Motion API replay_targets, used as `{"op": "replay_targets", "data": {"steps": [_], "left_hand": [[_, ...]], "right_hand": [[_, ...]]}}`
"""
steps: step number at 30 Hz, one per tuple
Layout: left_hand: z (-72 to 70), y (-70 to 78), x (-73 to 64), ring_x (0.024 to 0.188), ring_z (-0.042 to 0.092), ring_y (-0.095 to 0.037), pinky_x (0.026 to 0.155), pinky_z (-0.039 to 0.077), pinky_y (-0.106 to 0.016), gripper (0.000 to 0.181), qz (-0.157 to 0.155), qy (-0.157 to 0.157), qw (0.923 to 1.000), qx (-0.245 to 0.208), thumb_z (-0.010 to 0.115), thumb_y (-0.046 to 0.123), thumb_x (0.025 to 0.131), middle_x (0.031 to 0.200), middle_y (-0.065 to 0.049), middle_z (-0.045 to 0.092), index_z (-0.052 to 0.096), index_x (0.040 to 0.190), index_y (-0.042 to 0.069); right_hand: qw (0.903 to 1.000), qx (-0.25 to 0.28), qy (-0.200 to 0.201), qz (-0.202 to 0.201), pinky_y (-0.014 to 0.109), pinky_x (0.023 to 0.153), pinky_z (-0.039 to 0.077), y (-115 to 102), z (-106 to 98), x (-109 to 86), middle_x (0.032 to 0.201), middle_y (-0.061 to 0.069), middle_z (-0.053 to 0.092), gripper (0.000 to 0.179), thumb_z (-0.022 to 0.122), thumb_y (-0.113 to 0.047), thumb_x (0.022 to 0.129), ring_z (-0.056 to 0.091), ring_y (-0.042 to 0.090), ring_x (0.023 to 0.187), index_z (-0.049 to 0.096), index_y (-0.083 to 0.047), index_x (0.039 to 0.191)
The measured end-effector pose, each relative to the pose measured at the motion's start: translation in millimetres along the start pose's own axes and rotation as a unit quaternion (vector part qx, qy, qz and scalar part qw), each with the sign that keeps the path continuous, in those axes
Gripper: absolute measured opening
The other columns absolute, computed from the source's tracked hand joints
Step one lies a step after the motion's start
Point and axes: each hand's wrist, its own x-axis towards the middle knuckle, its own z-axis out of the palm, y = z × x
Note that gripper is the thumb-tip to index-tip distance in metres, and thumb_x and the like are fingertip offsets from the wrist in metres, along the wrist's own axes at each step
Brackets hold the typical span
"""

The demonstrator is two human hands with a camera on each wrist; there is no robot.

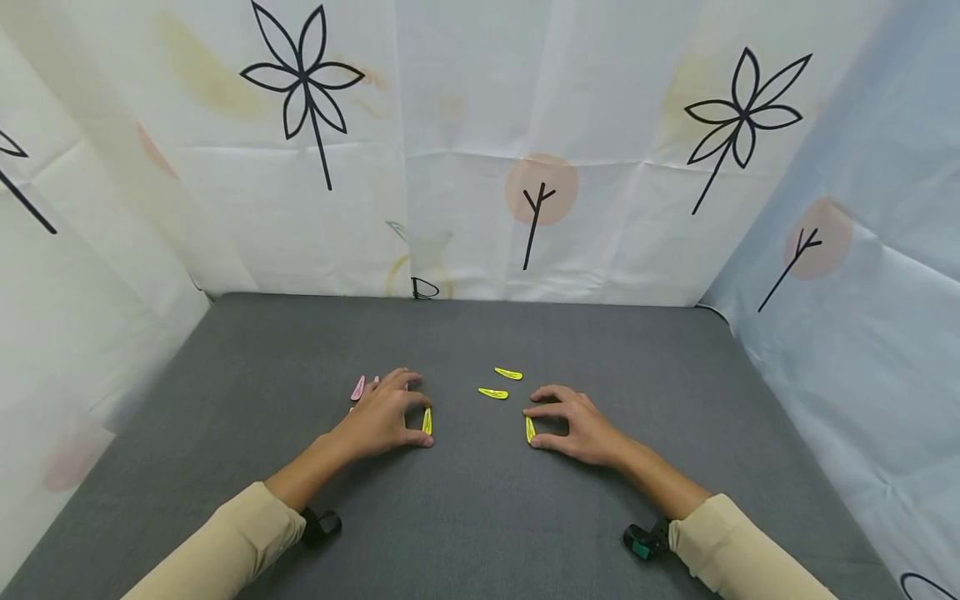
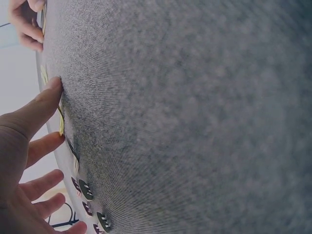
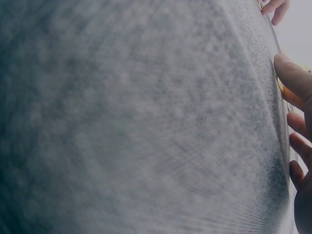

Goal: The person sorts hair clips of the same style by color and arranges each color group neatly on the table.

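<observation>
In the head view my left hand (image 1: 381, 419) pinches a yellow snap hair clip (image 1: 427, 422) end to end between thumb and index finger, close over the grey cloth. Across from it, my right hand (image 1: 581, 429) holds another yellow clip (image 1: 529, 430) the same way. The left wrist view shows the left-hand clip (image 2: 61, 121) spanning the thumb and index fingertip, the other fingers spread. Further back between the hands lie two loose yellow clips, a nearer one (image 1: 492, 393) and a farther one (image 1: 508, 373). Pink clips (image 1: 358, 388) lie beyond my left hand, partly hidden by it.
A grey cloth-covered table (image 1: 480, 517) spreads under both hands. White fabric with printed flowers (image 1: 465, 125) hangs behind it and along both sides. Several clips (image 2: 86, 189) lie near the left fingers in the left wrist view.
</observation>
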Motion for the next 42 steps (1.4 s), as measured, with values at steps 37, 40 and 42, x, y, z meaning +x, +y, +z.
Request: {"op": "replay_targets", "data": {"steps": [37, 40, 42], "left_hand": [[24.4, 51.5, 55.0, 0.135, 0.041, -0.027, 0.099, 0.038, -0.061, 0.058, -0.021, -0.047, 0.9987, 0.002, 0.075, 0.05, 0.085, 0.14, -0.012, 0.052, 0.07, 0.125, 0.009], [26.2, 51.8, 58.5, 0.136, 0.041, -0.027, 0.1, 0.037, -0.061, 0.06, -0.029, -0.046, 0.9985, 0.002, 0.075, 0.05, 0.086, 0.141, -0.012, 0.052, 0.069, 0.127, 0.008], [27.3, 52.0, 61.2, 0.136, 0.041, -0.027, 0.1, 0.037, -0.061, 0.06, -0.033, -0.045, 0.9984, 0.002, 0.074, 0.05, 0.086, 0.142, -0.012, 0.052, 0.069, 0.127, 0.008]], "right_hand": [[0.9999, 0.002, 0.002, -0.013, 0.06, 0.099, 0.033, -1.2, 0.1, 0.1, 0.133, 0.012, 0.056, 0.04, 0.079, -0.027, 0.087, 0.049, 0.032, 0.128, 0.072, -0.012, 0.123], [0.9999, 0.006, 0.002, -0.012, 0.06, 0.099, 0.033, -1.1, -0.1, -0.2, 0.133, 0.012, 0.056, 0.04, 0.079, -0.027, 0.087, 0.049, 0.032, 0.128, 0.072, -0.012, 0.123], [0.9999, 0.008, 0.001, -0.011, 0.06, 0.099, 0.032, -0.6, -0.1, -0.5, 0.134, 0.012, 0.056, 0.04, 0.079, -0.027, 0.087, 0.049, 0.032, 0.129, 0.072, -0.012, 0.123]]}}
